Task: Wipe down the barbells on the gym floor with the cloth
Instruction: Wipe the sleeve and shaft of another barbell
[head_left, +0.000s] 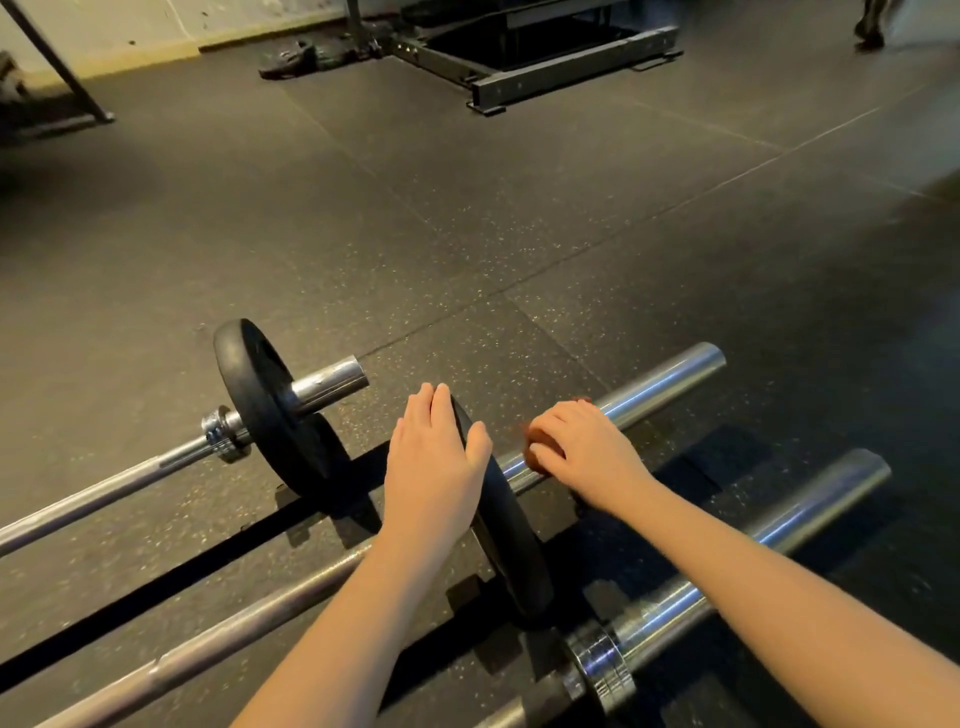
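Note:
Three barbells lie side by side on the black rubber floor. The far barbell (130, 475) carries a black plate (260, 400). On the middle barbell's chrome sleeve (660, 382) sits another black plate (511, 545). My left hand (436, 457) rests on top of that plate with straight fingers, thumb over its rim. My right hand (582, 447) grips a reddish-brown cloth (537, 454) wrapped on the sleeve just right of the plate. The near barbell (810, 512) lies closest to me, with no plate on its sleeve.
A black steel rack base (561, 67) stands at the back centre, with dark plates (296, 57) on the floor to its left. A slanted frame leg (62, 67) is at the far left. Someone's foot (870, 31) shows at the top right.

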